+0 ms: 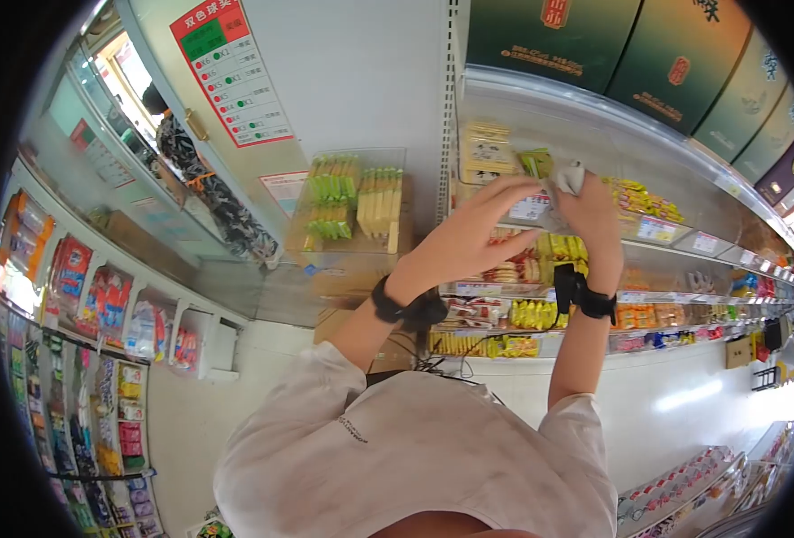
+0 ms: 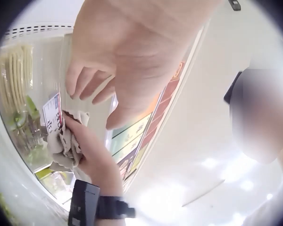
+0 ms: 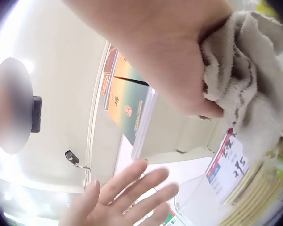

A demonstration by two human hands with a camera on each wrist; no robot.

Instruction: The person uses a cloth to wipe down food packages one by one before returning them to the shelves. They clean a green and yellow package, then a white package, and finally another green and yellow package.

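A crumpled grey cloth is gripped by my right hand at the front edge of the upper snack shelf. In the right wrist view the cloth hangs from the right hand against a price label. My left hand is just left of the right one, fingers extended and holding nothing. The left wrist view has the left hand with loosely bent, spread fingers above the cloth, beside the label. The right fingertips are partly hidden by the cloth.
Yellow snack packets lie along the shelf to the right. Green and tan sticks fill a clear box on the left. Large green gift boxes stand above; lower shelves carry more packets. A person is beyond the glass.
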